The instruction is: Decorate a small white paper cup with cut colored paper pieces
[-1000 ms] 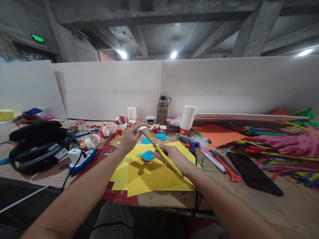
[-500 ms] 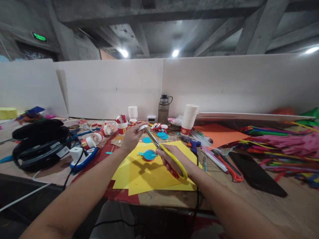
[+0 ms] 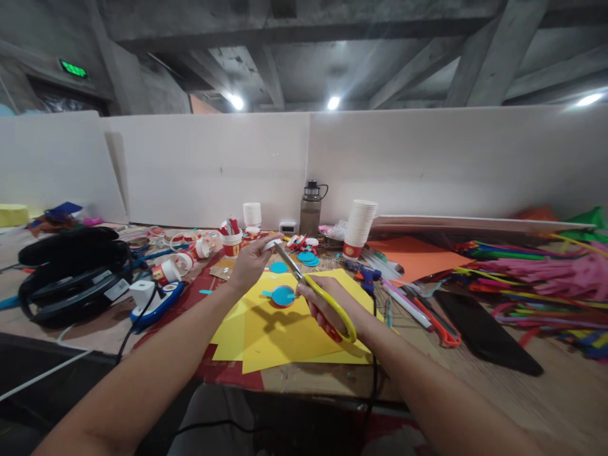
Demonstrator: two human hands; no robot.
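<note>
My left hand (image 3: 250,261) pinches a small white piece (image 3: 273,243), perhaps part of a paper cup, above the far edge of the yellow paper. In my right hand (image 3: 325,307) are scissors (image 3: 335,304) with yellow handles, their blades pointing up and left to the white piece. The blade tips meet its edge; whether they are cutting it I cannot tell. Below the hands, a round blue disc (image 3: 284,296) with side tabs lies on the yellow paper (image 3: 285,339). More blue discs (image 3: 308,258) rest just beyond the paper.
A bottle (image 3: 310,209) and a tall paper cup stack (image 3: 360,229) stand at the back. A glue gun (image 3: 368,277), a cutter (image 3: 444,326) and a black phone (image 3: 487,332) lie right. Left are a power strip (image 3: 159,304) and a black case (image 3: 76,278).
The view has shifted very slightly. Both hands keep almost the same place, with the scissor blades still at the white piece.
</note>
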